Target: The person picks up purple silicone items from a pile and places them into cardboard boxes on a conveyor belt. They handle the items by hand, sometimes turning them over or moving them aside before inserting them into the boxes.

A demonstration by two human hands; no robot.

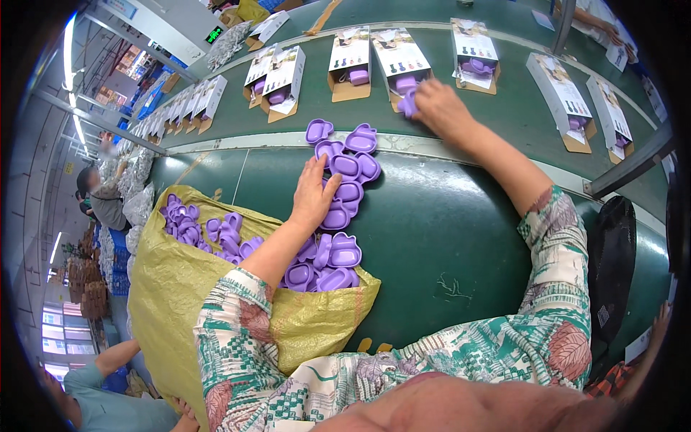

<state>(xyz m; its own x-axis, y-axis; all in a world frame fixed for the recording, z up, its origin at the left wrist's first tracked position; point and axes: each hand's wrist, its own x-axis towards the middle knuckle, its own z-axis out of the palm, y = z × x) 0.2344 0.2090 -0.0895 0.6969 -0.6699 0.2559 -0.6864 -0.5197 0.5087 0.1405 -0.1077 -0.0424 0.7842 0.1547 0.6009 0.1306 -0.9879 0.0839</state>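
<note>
My right hand (440,109) grips a small purple plastic dish-shaped piece (407,105) at the open near end of a white printed box (400,56). Inside that box's mouth another purple item (406,83) shows. My left hand (314,196) lies with fingers stretched out over a loose cluster of shallow purple pieces (345,167) on the green table, some of them under it. Beneath my left forearm, a yellow woven sack (173,302) gapes open, with many more purple pieces (337,279) spilling at its mouth.
Other open boxes (350,57) with purple contents stand along the green conveyor (302,93) beyond a metal rail (425,147). A metal post (633,162) and a black object (613,266) are at the right. Co-workers, one in a pale green shirt (119,403), are nearby.
</note>
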